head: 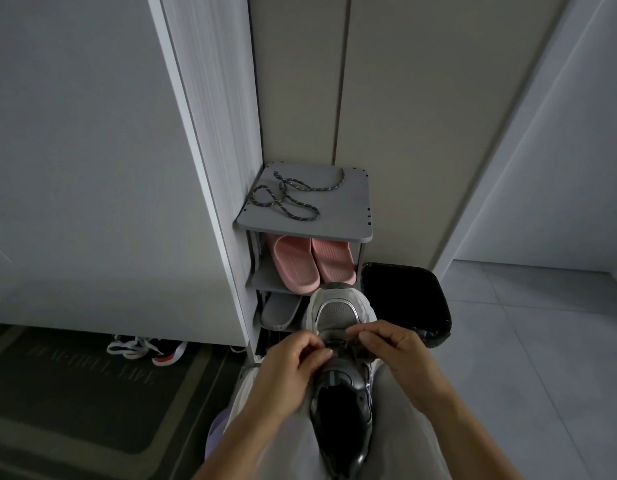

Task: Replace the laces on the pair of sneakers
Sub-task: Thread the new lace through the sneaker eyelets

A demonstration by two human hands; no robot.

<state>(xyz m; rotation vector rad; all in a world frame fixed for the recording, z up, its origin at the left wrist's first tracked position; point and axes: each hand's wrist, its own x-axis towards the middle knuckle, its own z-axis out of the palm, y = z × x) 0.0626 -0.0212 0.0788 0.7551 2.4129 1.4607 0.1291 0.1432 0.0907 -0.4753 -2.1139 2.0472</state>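
Note:
A grey and white sneaker [336, 315] rests on my lap, toe pointing away, its dark opening toward me. My left hand [289, 365] and my right hand [392, 348] pinch a dark lace [336, 342] at the eyelets near the toe end of the tongue, one hand on each side. A loose dark speckled lace [289, 197] lies coiled on top of the grey shoe rack [355, 216]. The lace under my fingers is mostly hidden.
Pink slippers [312, 261] and a grey slipper [279, 311] fill the rack's shelves. A black-lined bin [404, 299] stands right of the rack. Another sneaker with white laces [144, 349] lies under the cabinet at left, beside a dark doormat [75, 393].

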